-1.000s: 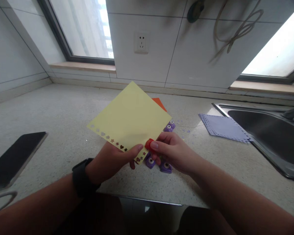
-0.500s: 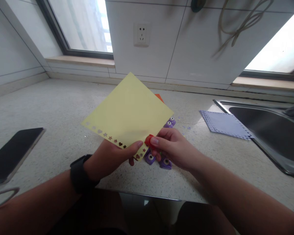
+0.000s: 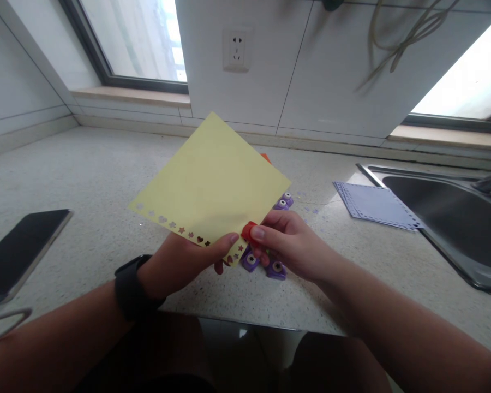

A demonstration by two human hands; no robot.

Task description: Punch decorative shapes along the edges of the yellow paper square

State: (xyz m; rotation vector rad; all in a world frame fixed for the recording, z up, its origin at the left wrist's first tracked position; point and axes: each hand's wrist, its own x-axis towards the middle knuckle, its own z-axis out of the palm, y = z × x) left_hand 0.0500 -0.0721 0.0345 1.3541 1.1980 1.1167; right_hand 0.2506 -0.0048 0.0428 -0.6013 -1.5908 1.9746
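My left hand (image 3: 192, 257) pinches a sheet of yellow paper (image 3: 213, 174) near its lower corner, thumb on top and fingers beneath. Star, heart and flower cut-outs run along the sheet's lower left edge, and a few more sit near that corner. In my right hand (image 3: 288, 240) is a craft punch (image 3: 249, 232) with a red top, gripped between thumb and fingers at the sheet's lower right edge. Its lower part is hidden by my fingers and the paper. Purple craft punches (image 3: 276, 269) lie on the counter below and behind the sheet.
A stack of pale lilac paper (image 3: 372, 204) with punched edges lies by the sink (image 3: 445, 218) on the right. At the left is a dark phone (image 3: 22, 254). Orange paper (image 3: 265, 158) peeks out behind the yellow sheet. Small lilac scraps (image 3: 311, 210) dot the speckled counter (image 3: 102, 169).
The whole view has shifted slightly, so most things appear a little higher. The yellow sheet has tilted slightly; both hands keep their grips, with the red-topped punch at the same edge.
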